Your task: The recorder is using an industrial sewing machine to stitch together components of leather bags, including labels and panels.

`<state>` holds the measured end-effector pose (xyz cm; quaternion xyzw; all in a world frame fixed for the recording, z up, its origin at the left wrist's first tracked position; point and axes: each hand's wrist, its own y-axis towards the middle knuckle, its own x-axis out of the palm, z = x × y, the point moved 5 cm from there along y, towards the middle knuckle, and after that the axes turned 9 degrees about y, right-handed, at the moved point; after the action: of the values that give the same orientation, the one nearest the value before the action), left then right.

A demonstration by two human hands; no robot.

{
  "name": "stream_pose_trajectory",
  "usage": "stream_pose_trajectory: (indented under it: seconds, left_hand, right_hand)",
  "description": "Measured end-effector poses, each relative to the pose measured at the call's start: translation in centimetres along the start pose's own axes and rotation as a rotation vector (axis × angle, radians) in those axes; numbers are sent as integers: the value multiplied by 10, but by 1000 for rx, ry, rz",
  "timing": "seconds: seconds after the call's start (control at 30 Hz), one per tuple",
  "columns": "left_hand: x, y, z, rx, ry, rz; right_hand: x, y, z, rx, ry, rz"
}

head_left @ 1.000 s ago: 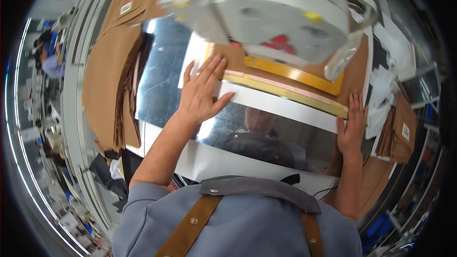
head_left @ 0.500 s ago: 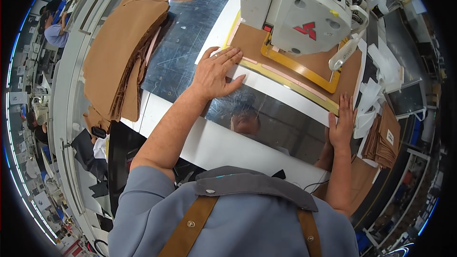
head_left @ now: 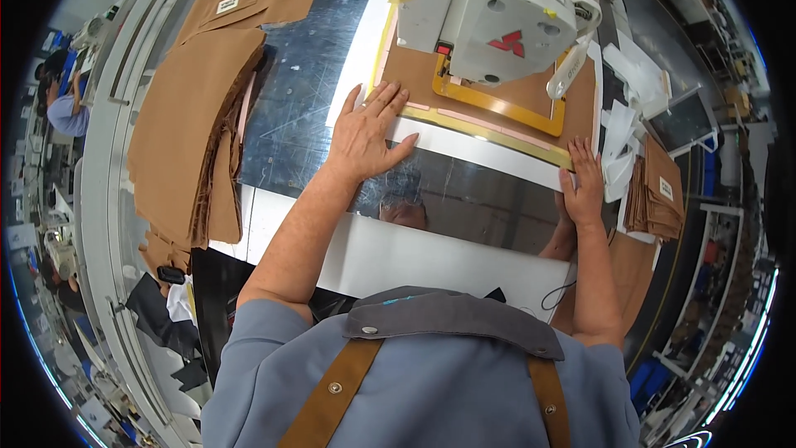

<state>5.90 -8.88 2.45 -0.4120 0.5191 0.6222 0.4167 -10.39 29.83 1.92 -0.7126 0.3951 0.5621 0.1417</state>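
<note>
Both palms are down near the front corners of a brown fabric panel (head_left: 406, 69) under a white sewing machine head (head_left: 497, 21). My left hand (head_left: 365, 133) lies flat with fingers spread, fingertips at the panel's left front corner and a ring on one finger. My right hand (head_left: 585, 181) is stretched out at the right front corner, its fingertips by the end of a yellow-edged strip (head_left: 473, 126) along the panel's front. A yellow clamp frame (head_left: 497, 109) rests on the panel. Shiny metal plate (head_left: 464, 195) spans the space between my arms.
A thick stack of brown fabric pieces (head_left: 186, 133) stands on the left, with a labelled brown piece (head_left: 249, 0) behind it. Folded brown pieces (head_left: 655, 199) and crumpled white material (head_left: 618, 145) lie on the right. Another person (head_left: 68, 112) sits at the far left.
My view has shifted slightly, moving the scene left in the picture. Both hands stay at the panel's front corners, and the clamp frame still rests on the panel.
</note>
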Motion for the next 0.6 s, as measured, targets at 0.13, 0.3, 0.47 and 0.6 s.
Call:
stream_pose_trajectory:
  seconds: [0.13, 0.3, 0.47, 0.6]
  left_hand:
    - [3, -3, -1, -15, 22, 15]
    - [1, -3, 1, 47, 31, 37]
    - [1, -1, 0, 36, 11, 10]
    - [0, -5, -1, 21, -3, -2]
  right_hand:
    - [1, 1, -1, 14, 3, 7]
    - [2, 1, 2, 41, 27, 6]
    - [-1, 2, 1, 29, 120, 79]
    - [-10, 3, -6, -29, 96, 146]
